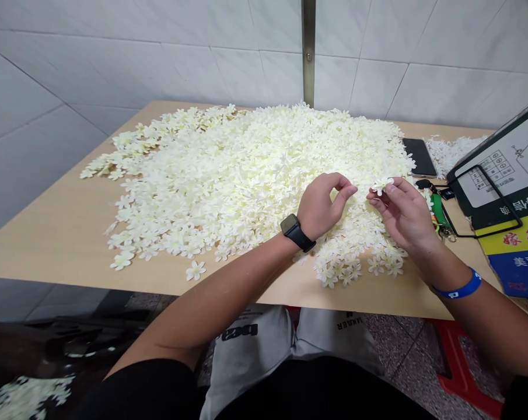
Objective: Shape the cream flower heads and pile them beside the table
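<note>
A broad heap of cream-white artificial flowers (246,175) covers much of the wooden table. My right hand (406,213) pinches one white artificial flower (381,185) between thumb and fingers, just above the heap's right side. Facing it, my left hand (327,204) is closed, thumb tip against the fingertips; whatever lies between them, if anything, is too small to make out. A small gap separates the two hands. Below them, a loose cluster of flowers (338,268) spreads toward the table's front edge. One single flower (196,270) lies apart, left of my left forearm.
Behind the heap rises a tiled wall with a metal strip (308,58). To the right lie a dark phone (420,157), small white pieces (454,153), a green item (439,211) with keys, and a printed box (509,175) with a black wire handle. A red stool (460,367) stands below.
</note>
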Demonstrator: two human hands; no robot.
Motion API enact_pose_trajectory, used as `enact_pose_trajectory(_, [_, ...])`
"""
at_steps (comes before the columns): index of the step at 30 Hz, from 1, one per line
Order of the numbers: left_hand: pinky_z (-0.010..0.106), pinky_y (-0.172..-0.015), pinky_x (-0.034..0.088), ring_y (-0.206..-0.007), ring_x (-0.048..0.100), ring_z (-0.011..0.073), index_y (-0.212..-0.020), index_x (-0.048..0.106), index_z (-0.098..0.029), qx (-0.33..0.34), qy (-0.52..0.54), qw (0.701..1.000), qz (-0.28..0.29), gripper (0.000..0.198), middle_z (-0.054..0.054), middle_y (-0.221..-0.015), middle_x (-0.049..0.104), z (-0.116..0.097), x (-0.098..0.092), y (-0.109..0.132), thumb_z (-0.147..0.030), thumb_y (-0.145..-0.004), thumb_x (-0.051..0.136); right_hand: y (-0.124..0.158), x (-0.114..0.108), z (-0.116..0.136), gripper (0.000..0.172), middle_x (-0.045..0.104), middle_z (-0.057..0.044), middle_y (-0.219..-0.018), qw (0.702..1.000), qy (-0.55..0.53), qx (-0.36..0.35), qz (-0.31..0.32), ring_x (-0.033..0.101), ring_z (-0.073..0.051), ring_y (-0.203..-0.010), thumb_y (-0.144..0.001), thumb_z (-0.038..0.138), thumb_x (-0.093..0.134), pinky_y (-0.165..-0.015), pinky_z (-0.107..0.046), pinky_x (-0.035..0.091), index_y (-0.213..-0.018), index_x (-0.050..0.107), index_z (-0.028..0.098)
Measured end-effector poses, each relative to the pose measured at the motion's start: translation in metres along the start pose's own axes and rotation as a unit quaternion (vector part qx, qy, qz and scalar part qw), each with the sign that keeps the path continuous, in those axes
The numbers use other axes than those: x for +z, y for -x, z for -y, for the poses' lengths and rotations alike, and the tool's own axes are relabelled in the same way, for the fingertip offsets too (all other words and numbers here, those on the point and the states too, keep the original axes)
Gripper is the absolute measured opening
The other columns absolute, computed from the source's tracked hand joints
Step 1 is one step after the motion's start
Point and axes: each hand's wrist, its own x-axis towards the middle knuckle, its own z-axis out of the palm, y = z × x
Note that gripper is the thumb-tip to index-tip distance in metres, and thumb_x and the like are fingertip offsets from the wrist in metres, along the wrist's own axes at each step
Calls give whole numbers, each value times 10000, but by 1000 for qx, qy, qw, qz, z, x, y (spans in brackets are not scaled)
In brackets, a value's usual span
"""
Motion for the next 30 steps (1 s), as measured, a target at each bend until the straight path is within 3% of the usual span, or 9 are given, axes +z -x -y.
enact_pose_trajectory(3, [336, -834, 508, -874, 642, 169, -873, 612, -195, 9, -33, 999, -21, 231, 33, -908, 707, 2, 0, -1, -399, -984, 616, 0, 1, -3, 316, 678, 46, -807, 1000, 18, -17, -7, 726, -126, -808, -744, 430, 861, -848, -287, 629, -885, 632, 264])
enact_pose_trajectory(6, [353, -921, 514, -1025, 643, 183, -1005, 649, -205, 76, -38, 995, -51, 115, 55, -1046, 709, 0, 1, 1, -316, -982, 629, 3, 3, -9, 272, 675, 43, -828, 997, 54, -45, -15, 708, -113, -775, -769, 410, 845, -817, -282, 626, -896, 657, 259])
enact_pose_trajectory(10, [291, -821, 541, -941, 664, 141, -1009, 692, -210, 142, 20, 989, -40, 93, 40, -983, 719, -4, 3, 5, -258, -992, 614, 8, 4, -13, 217, 683, 30, -849, 993, 98, -65, -1, 704, -119, -769, -826, 405, 800, -818, -295, 622, -930, 674, 264])
enact_pose_trajectory(15, [262, -713, 521, -817, 647, 121, -925, 671, -202, 63, 35, 997, -31, 98, 19, -888, 712, -3, 3, 4, -277, -976, 635, 8, 2, -14, 194, 688, 29, -851, 992, 106, -75, -8, 714, -124, -767, -838, 389, 791, -822, -297, 618, -930, 673, 267])
enact_pose_trajectory(19, [285, -734, 509, -778, 614, 130, -1035, 625, -220, -6, 4, 1000, -25, 143, -4, -869, 686, 0, 2, 2, -255, -919, 701, 6, 1, -14, 187, 690, 24, -853, 986, 129, -101, -37, 709, -129, -783, -851, 385, 773, -821, -304, 615, -928, 658, 259])
enact_pose_trajectory(24, [385, -987, 485, -1102, 604, 206, -1002, 660, -223, 37, -30, 998, -49, 96, 70, -1125, 654, -4, 2, 2, -303, -949, 659, 9, 6, -10, 178, 670, 15, -813, 976, 167, -128, -56, 689, -139, -766, -837, 364, 784, -784, -311, 605, -883, 661, 244])
enact_pose_trajectory(30, [341, -920, 518, -1010, 650, 161, -1058, 707, -224, 89, 6, 995, -41, 125, 42, -1032, 718, -6, 3, 6, -257, -989, 609, 16, 12, -6, 174, 664, -2, -873, 969, 196, -146, -44, 680, -148, -810, -826, 366, 794, -811, -319, 607, -887, 685, 245])
